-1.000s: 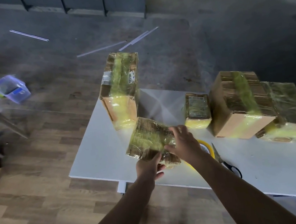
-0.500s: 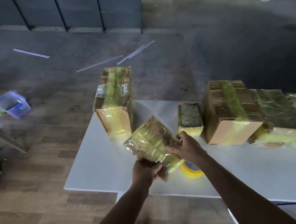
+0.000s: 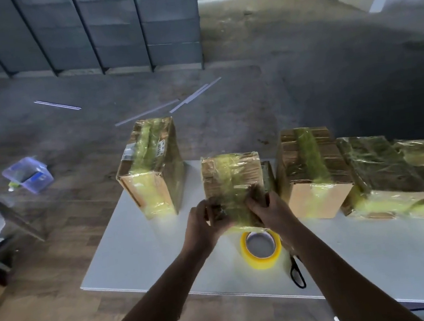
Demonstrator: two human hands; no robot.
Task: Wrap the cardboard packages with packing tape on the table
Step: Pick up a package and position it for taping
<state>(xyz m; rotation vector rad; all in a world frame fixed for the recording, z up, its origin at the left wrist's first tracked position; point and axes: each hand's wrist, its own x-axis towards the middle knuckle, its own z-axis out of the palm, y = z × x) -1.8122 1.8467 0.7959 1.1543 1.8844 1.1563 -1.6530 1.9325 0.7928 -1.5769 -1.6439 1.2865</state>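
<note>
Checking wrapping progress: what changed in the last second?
The small package was turned from tilted to upright and moved farther back, between the tall box and the large box. Left hand and right hand still grip its lower end. Tape roll, scissors and both boxes stayed put.

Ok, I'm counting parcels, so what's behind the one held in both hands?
Only a dark sliver of another taped package shows past the right edge of the held package. The rest of it is covered.
</note>
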